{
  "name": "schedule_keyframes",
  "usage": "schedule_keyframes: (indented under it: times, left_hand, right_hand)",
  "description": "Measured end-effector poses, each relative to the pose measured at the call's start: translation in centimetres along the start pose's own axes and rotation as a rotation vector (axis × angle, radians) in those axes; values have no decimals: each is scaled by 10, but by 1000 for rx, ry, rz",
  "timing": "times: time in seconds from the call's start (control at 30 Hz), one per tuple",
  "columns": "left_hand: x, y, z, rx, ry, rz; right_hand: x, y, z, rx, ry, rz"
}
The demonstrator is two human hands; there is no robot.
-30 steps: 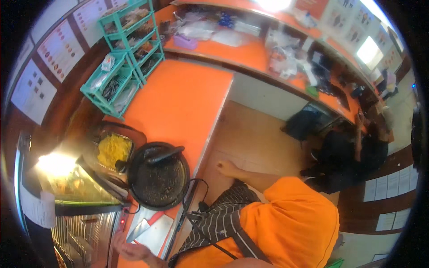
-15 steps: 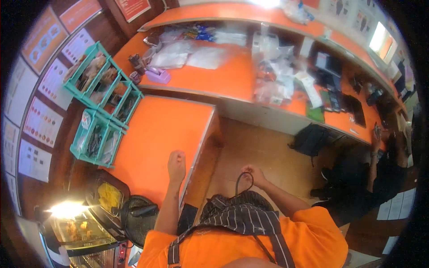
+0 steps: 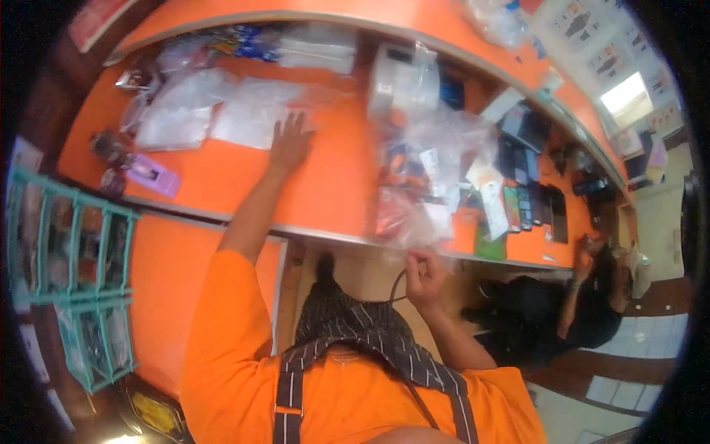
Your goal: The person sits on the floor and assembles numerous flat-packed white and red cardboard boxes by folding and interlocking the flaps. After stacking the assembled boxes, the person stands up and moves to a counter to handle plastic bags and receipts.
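Observation:
My left hand point(image 3: 291, 146) is open, its fingers spread over the orange counter point(image 3: 336, 174) at the right edge of some flat clear plastic bags point(image 3: 250, 118). Whether the fingertips touch the bags I cannot tell. Another pile of pale plastic bags point(image 3: 177, 111) lies further left. Just before the counter's front edge, my right hand point(image 3: 425, 280) is closed, with a thin dark cord point(image 3: 399, 285) running from it down toward my striped apron point(image 3: 362, 325).
Crumpled clear bags and papers point(image 3: 436, 163) crowd the counter's middle. Several phones or card terminals point(image 3: 521, 207) stand right of them. A lilac holder point(image 3: 153, 176) sits far left, above green baskets point(image 3: 70, 248). Another person in black point(image 3: 547, 314) is at the right.
I have come nearer the long counter. My left hand has gone from a closed fist over the lower table to spread fingers by the bags. My right hand still has the cord.

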State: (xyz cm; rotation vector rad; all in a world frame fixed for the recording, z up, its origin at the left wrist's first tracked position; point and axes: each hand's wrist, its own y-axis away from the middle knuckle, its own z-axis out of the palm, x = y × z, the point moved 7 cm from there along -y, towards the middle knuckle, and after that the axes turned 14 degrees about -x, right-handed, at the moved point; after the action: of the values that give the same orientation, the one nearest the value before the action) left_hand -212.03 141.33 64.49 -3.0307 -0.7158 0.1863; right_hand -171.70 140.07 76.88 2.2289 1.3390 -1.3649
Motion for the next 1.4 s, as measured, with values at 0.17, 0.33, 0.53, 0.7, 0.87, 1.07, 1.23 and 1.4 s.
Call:
schedule_keyframes:
  times: [0.17,0.33,0.53,0.7,0.87,1.07,1.23,1.4]
  left_hand:
    - [-69,-73,47,-27,30,-209]
    - [-87,-69,20,-71,-33,-292]
    - [34,-45,-41,312,463,71]
    - [26,-67,9,-25,740,55]
    - [55,-11,-27,-301,1497,213]
    - [44,26,-84,-111,1703,259]
    - [-19,7,-47,-13,1559,11]
    - [-61,-22,-21,143,1349,-151]
  right_hand:
    - [41,-43,-42,276,20,135]
    - [43,-89,-53,271,104,255]
    - [47,-209,-33,82,348,222]
    - [76,-249,-7,-196,462,1]
    - [46,-261,10,-207,382,-139]
    - [-24,-296,62,61,631,-470]
    - [22,-360,148,-286,-262,-132]
    - [-3,-406,178,-134,-226,-75]
